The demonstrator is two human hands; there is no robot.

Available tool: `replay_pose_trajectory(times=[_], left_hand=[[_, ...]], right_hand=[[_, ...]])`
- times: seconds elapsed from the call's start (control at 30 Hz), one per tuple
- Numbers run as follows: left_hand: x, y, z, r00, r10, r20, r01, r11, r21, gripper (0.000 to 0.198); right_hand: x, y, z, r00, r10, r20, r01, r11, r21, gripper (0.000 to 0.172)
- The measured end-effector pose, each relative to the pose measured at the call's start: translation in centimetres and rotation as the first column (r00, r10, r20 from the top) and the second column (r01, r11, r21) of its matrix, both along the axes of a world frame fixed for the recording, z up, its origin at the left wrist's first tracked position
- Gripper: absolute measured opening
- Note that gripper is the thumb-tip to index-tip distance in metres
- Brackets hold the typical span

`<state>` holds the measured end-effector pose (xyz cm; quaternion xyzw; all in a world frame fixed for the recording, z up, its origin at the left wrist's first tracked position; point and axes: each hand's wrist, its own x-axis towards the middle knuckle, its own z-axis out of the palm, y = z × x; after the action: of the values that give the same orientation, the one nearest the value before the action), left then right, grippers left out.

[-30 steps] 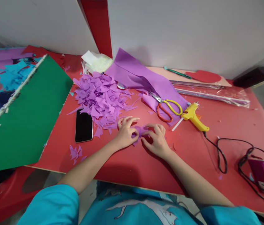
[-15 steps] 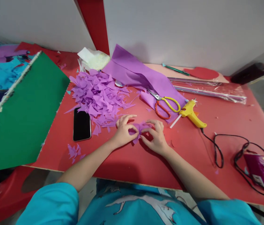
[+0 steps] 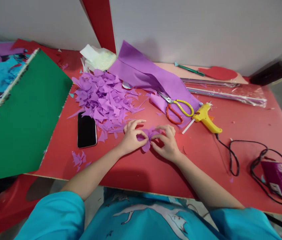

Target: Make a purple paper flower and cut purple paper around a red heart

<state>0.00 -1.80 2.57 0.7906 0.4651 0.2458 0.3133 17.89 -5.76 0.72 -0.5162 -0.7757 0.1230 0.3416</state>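
Note:
Between my two hands, low over the red table (image 3: 131, 173), is a purple felt or paper flower (image 3: 146, 146) with rounded petals. My left hand (image 3: 134, 136) pinches it near the centre with thumb and forefinger, the other fingers raised. From the other side my right hand (image 3: 166, 143) pinches close to the same centre, its thumb and forefinger nearly meeting the left ones. The fingers hide part of the petals. Just behind my left hand lies a heap of purple petal-shaped cuttings (image 3: 106, 96). Scissors (image 3: 176, 106) with one yellow and one red handle rest on a purple sheet (image 3: 153, 80).
A yellow glue gun (image 3: 206, 118) lies to the right, its black cord (image 3: 231, 150) running towards a purple box (image 3: 278, 178). On the left are a black phone (image 3: 87, 130) and a large green board (image 3: 28, 123). Wrapped sticks (image 3: 226, 95) lie at the back.
Both hands keep their pinch at the flower's centre, and its petals look a little more spread. The view has shifted slightly; the objects on the table lie as before.

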Motion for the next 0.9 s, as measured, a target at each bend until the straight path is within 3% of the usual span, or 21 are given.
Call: replay_pose_trajectory(times=[0.57, 0.9], left_hand=[[0.18, -0.07, -0.03, 0.998, 0.031, 0.048, -0.031, 1.0, -0.005, 0.007], [0.18, -0.18, -0.01, 0.996, 0.016, 0.086, -0.017, 1.0, 0.005, 0.006]], right_hand=[[0.07, 0.28, -0.33, 0.999, 0.001, -0.035, 0.004, 0.991, 0.135, 0.007], [0.07, 0.22, -0.38, 0.998, 0.005, -0.057, 0.002, 0.993, 0.121, 0.007]])
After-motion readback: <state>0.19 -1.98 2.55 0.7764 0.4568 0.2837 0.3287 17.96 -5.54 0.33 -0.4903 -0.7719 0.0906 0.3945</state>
